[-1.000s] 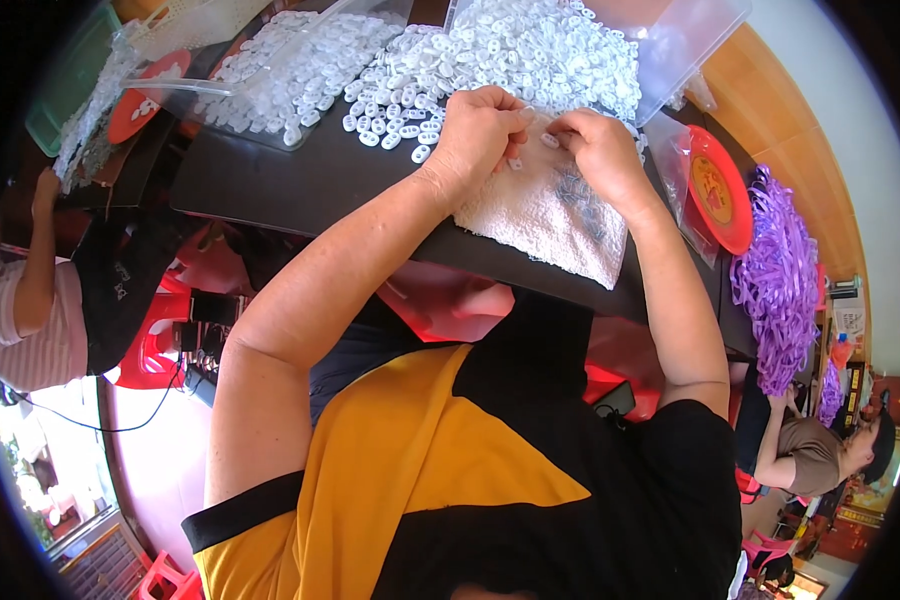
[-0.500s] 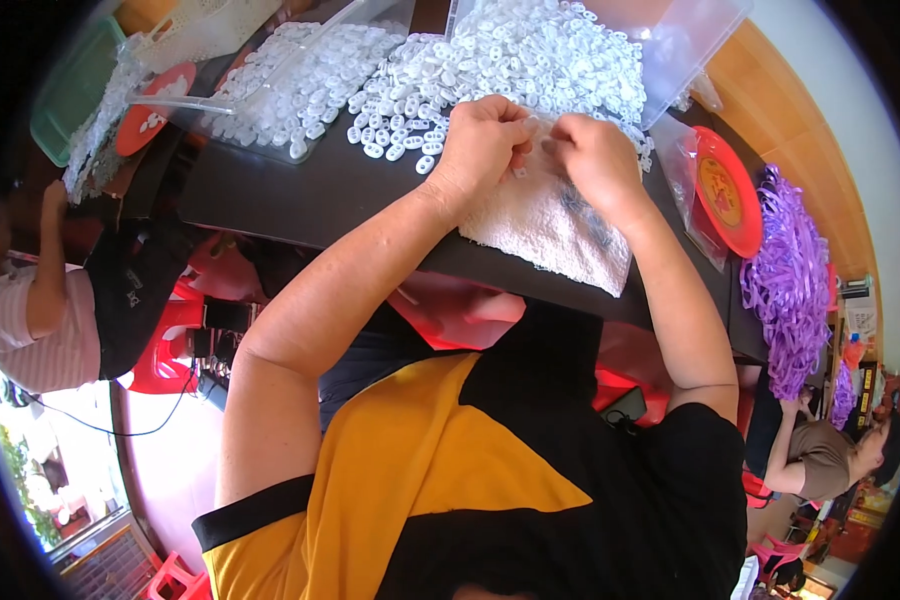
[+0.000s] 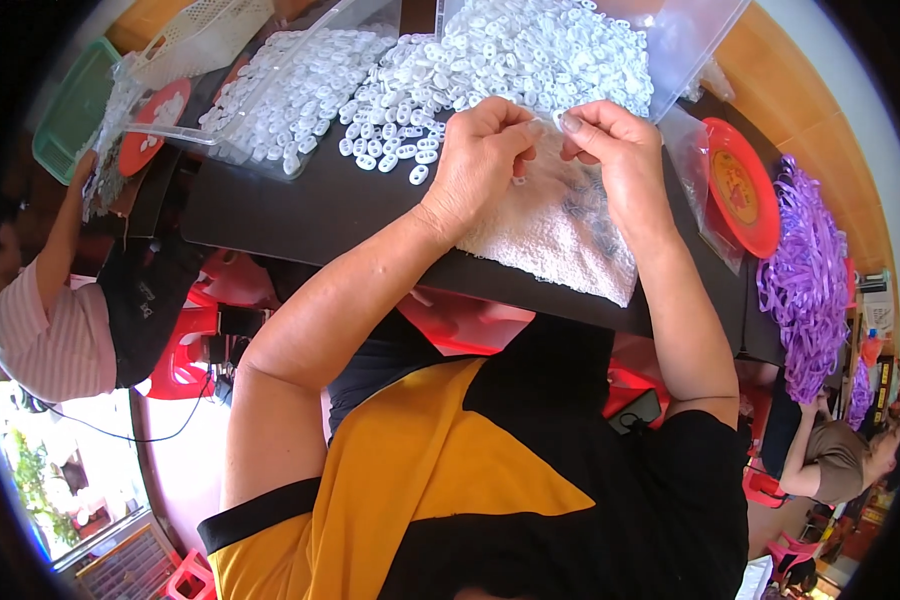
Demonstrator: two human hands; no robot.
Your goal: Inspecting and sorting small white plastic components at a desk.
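Note:
Both my hands are over a cream towel (image 3: 560, 250) at the table's front edge. My right hand (image 3: 622, 160) pinches a small white plastic piece (image 3: 558, 119) between thumb and forefinger. My left hand (image 3: 480, 155) is closed beside it, thumb and forefinger pressed together; what they hold, if anything, is too small to make out. Just beyond my hands lies a large heap of white oval two-holed plastic pieces (image 3: 540, 55). Some loose ovals (image 3: 390, 150) are scattered left of my left hand.
A clear plastic bin (image 3: 195, 133) of white pieces stands at the left. At the right are a red plate (image 3: 745, 190) and a bundle of purple ribbons (image 3: 800, 280). One person (image 3: 55, 330) sits at the left; another (image 3: 830, 460) is at the far right.
My right hand has turned and drawn slightly right, and the white piece now shows at its fingertips. My left hand has barely moved. The person at the left reaches farther forward.

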